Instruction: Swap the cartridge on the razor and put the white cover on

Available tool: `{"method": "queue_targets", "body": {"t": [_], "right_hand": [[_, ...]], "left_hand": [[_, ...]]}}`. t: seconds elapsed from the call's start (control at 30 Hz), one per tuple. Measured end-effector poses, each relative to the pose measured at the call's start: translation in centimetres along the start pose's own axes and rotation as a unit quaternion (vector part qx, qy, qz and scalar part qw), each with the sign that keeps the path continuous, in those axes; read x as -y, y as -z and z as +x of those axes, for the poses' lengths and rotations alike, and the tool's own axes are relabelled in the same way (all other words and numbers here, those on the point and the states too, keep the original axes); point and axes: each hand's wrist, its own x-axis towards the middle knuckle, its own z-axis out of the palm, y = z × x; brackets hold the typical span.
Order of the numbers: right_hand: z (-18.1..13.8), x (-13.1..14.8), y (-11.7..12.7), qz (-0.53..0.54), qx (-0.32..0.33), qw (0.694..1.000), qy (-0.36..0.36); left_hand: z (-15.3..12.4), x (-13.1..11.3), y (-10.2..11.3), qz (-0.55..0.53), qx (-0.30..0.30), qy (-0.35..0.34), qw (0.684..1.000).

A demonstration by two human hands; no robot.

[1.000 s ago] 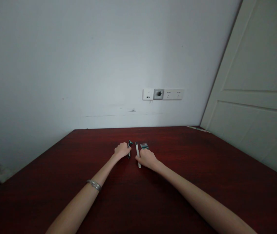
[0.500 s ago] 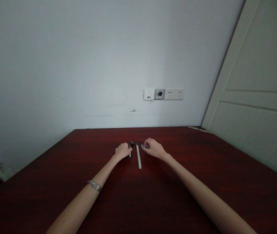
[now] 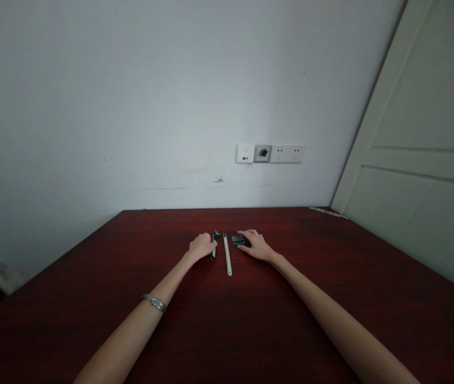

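My left hand (image 3: 201, 246) is closed around the handle of a razor (image 3: 216, 235), whose dark and teal head points away from me. Just right of it, a slim white stick with a dark far end, like a toothbrush (image 3: 228, 258), lies lengthwise on the table. Beyond that, a small clear case with dark and teal stripes (image 3: 237, 240) rests on the wood. My right hand (image 3: 256, 246) is at the case's right side, thumb and fingers spread apart; whether a fingertip touches it I cannot tell.
The dark red wooden table (image 3: 227, 330) runs up to a white wall with a row of sockets (image 3: 286, 154). A pale panelled door (image 3: 419, 160) stands along the right side. A thin pale strip (image 3: 328, 213) lies at the far right corner.
My right hand has opened and let go of the small clear case, which now lies on the table in fuller view. The left hand and razor have barely moved.
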Motion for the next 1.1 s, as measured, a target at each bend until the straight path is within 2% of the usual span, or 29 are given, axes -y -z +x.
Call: {"method": "queue_targets", "body": {"t": [0.63, 0.77, 0.93, 1.0, 1.1], "right_hand": [[-0.2, -1.0, -0.3, 0.049, -0.03, 0.997, 0.05], [-0.2, -1.2, -0.3, 0.112, -0.054, 0.992, 0.036], [0.0, -1.3, 0.0, 0.26, -0.103, 0.96, -0.014], [0.1, -1.5, 0.1, 0.269, -0.131, 0.953, -0.034], [0.1, -1.9, 0.1, 0.214, -0.176, 0.959, -0.056]], "left_hand": [[0.1, 0.0, 0.0, -0.005, 0.008, 0.007, 1.0], [0.2, 0.1, -0.1, -0.007, 0.01, -0.001, 1.0], [0.3, 0.3, -0.2, -0.004, 0.016, -0.017, 1.0], [0.3, 0.4, -0.2, -0.006, 0.019, -0.018, 1.0], [0.5, 0.5, -0.3, -0.01, 0.022, -0.019, 1.0]]}}
